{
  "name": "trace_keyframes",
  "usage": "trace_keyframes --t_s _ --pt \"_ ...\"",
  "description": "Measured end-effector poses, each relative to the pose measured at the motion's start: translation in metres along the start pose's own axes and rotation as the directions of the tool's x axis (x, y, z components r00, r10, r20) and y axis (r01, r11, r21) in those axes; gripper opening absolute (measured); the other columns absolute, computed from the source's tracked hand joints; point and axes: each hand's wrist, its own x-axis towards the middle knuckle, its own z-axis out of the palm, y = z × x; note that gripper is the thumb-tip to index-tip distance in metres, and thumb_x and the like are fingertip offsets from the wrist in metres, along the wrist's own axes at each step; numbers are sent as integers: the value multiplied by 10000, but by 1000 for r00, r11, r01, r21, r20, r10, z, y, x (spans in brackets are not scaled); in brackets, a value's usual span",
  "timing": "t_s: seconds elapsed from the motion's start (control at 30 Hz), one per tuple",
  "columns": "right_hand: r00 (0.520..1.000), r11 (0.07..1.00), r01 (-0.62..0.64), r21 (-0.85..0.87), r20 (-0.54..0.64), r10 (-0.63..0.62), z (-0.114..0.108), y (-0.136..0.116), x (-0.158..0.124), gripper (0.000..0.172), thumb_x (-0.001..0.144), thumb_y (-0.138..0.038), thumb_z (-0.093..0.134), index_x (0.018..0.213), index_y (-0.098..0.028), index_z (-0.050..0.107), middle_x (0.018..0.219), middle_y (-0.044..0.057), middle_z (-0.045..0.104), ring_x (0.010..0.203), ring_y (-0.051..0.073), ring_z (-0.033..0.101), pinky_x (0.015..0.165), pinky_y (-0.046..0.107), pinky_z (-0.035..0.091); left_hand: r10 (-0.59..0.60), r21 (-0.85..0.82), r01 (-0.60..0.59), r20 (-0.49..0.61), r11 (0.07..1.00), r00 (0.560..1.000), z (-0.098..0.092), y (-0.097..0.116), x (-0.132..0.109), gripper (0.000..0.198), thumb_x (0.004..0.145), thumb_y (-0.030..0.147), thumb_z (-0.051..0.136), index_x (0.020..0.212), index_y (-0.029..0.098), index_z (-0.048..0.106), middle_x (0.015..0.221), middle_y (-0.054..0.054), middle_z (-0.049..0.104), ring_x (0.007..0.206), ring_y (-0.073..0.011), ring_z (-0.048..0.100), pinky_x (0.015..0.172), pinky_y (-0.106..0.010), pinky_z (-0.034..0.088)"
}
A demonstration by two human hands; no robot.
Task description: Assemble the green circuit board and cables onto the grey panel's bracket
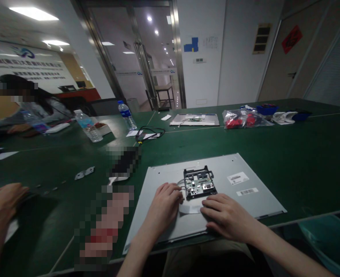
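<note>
A flat, pale grey display panel lies back side up at the table's near edge. On it is a green circuit board in a black frame. My left hand rests left of the board, fingers curled down beside thin cables; its fingertips are partly hidden, so I cannot make out what they grip. My right hand lies on the panel below the board's right corner, fingers stretched out and thumb apart. Between the hands lies a whitish strip, its right end at my right fingertips.
Another person's hand works at the left edge; a second person sits beyond. Small metal pieces, water bottles, a black cable, another panel and a plastic bag with red items lie on the green table.
</note>
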Motion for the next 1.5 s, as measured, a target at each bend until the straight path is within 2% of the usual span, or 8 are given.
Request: trace_keyframes --t_s 0.1,0.2,0.47,0.67,1.0,1.3,1.5 --pt "1000 1000 -7 2 -1 7 0 0 0 339 920 -313 570 1245 -219 554 1259 85 601 1149 240 527 965 407 443 -23 16 23 -11 1000 1000 -1 2 0 163 889 107 461 909 213 584 980 -41 646 996 -221 576 985 -446 391" --pt "1000 1000 -9 0 2 9 0 -1 0 336 921 -318 568 1241 -217 555 1247 84 606 1127 239 537 956 407 445 -69 31 69 -22 997 997 -2 4 0 133 902 126 448 898 205 556 911 -48 622 925 -231 570 892 -422 423" --pt "1000 1000 -7 -7 6 7 0 0 0 334 922 -308 565 1242 -210 550 1234 83 606 1097 236 542 942 409 446 -148 45 151 -63 987 987 6 12 1 107 945 166 417 927 205 515 904 -48 599 817 -227 549 755 -364 429" --pt "1000 1000 -1 -2 10 1 -1 -2 0 340 924 -297 556 1251 -205 546 1232 84 606 1095 241 541 943 413 444 -181 -1 181 -33 983 983 11 14 -1 103 958 191 408 933 207 507 916 -45 590 810 -217 556 731 -344 434" --pt "1000 1000 -1 -13 1 1 -2 -2 2 331 924 -289 559 1245 -207 552 1235 85 608 1095 238 546 937 410 449 -191 -144 190 12 971 982 9 17 -1 127 971 215 382 931 203 502 937 -54 573 805 -193 573 726 -322 455" --pt "1000 1000 8 -25 -3 -8 0 0 0 337 916 -302 571 1240 -210 557 1225 92 615 1086 235 553 925 405 453 -170 -174 174 37 969 985 9 17 0 117 968 192 390 948 210 503 951 -49 578 838 -198 568 753 -330 457" --pt "1000 1000 -2 -19 5 2 -2 -2 0 336 921 -289 559 1248 -212 555 1232 87 611 1084 237 551 928 408 451 -174 -127 175 17 976 985 6 18 -1 90 959 198 429 967 218 517 969 -43 590 851 -204 563 762 -339 450"
